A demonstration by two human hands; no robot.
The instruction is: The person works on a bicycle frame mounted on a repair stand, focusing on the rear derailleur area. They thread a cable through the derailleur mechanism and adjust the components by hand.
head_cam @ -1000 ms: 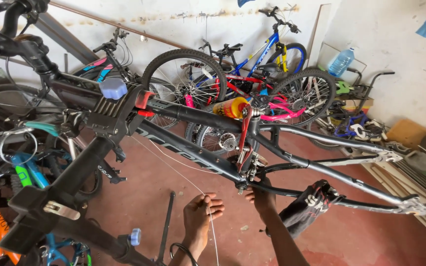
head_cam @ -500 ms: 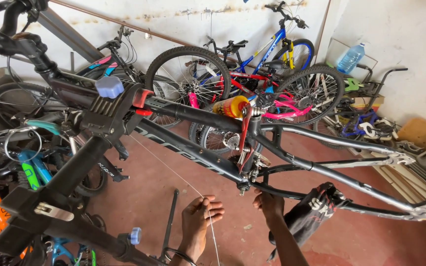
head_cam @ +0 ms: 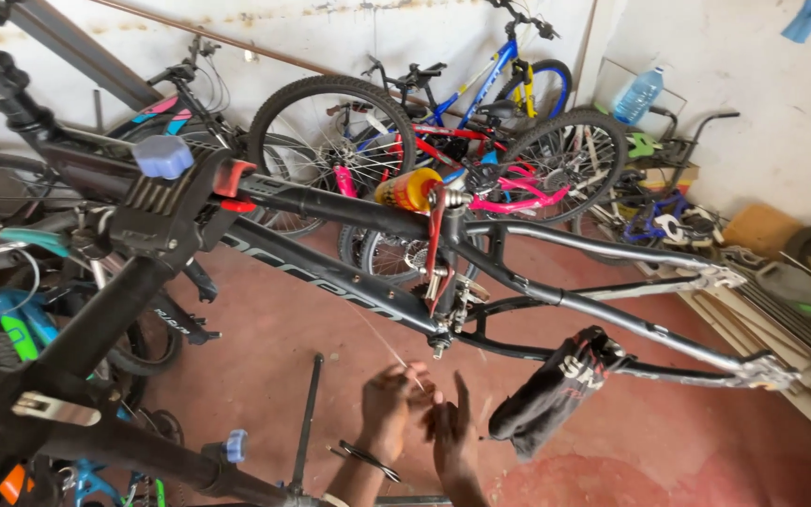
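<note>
Both hands met below bottom bracket (head_cam: 440,345), earlier apart. Left hand (head_cam: 389,406) fingers pinched thin cable (head_cam: 396,355); right hand (head_cam: 452,434) fingers closed at cable's end, 6 o'clock of black frame (head_cam: 349,291).

Soft, even daylight fills the room, brightest on the white wall (head_cam: 762,103) far above and to the right of the hands. Shadows are faint and diffuse on the red floor (head_cam: 265,329). There is no harsh glare. The left hand (head_cam: 389,406) and right hand (head_cam: 450,434) are smeared by motion blur. Wide-angle distortion bends the black bike frame (head_cam: 349,282) and the repair stand (head_cam: 77,357) at the left edge.
</note>
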